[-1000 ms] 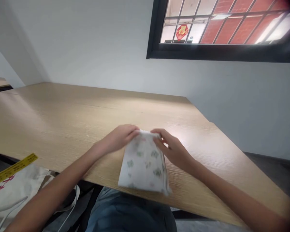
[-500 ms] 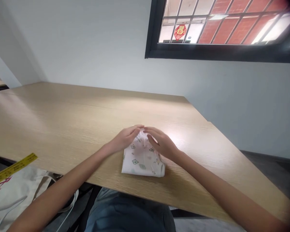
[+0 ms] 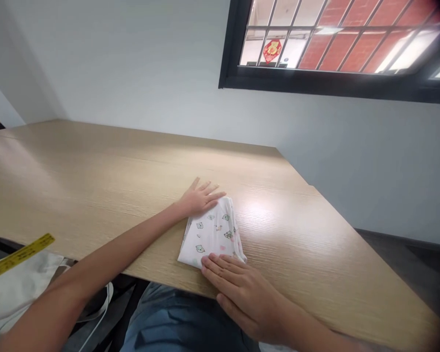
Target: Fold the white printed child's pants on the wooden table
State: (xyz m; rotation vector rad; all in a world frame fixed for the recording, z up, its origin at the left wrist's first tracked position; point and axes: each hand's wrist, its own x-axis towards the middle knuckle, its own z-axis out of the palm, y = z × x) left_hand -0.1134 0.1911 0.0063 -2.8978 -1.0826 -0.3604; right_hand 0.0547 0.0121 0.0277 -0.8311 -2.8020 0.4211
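A folded white cloth (image 3: 210, 232) printed with small animal faces and leaves lies flat near the front edge of the table. At its far left corner rests my left hand (image 3: 201, 198), fingers spread, partly on the cloth and partly on the wood. My right hand (image 3: 242, 291) lies flat with fingers stretched over the cloth's near right edge, covering part of it. Neither hand grips the fabric. Layered folds show along the right side of the cloth.
The wooden table (image 3: 113, 171) reaches back to a pale wall with a dark-framed window (image 3: 315, 80). At lower left, a yellow strip with print (image 3: 20, 255) sticks out over a white cloth bag (image 3: 22, 288), with a white cable beside it.
Both hands were together at the cloth's far end. My right hand has come down to the near edge, and my left fingers have spread. The cloth is turned slightly and looks flatter.
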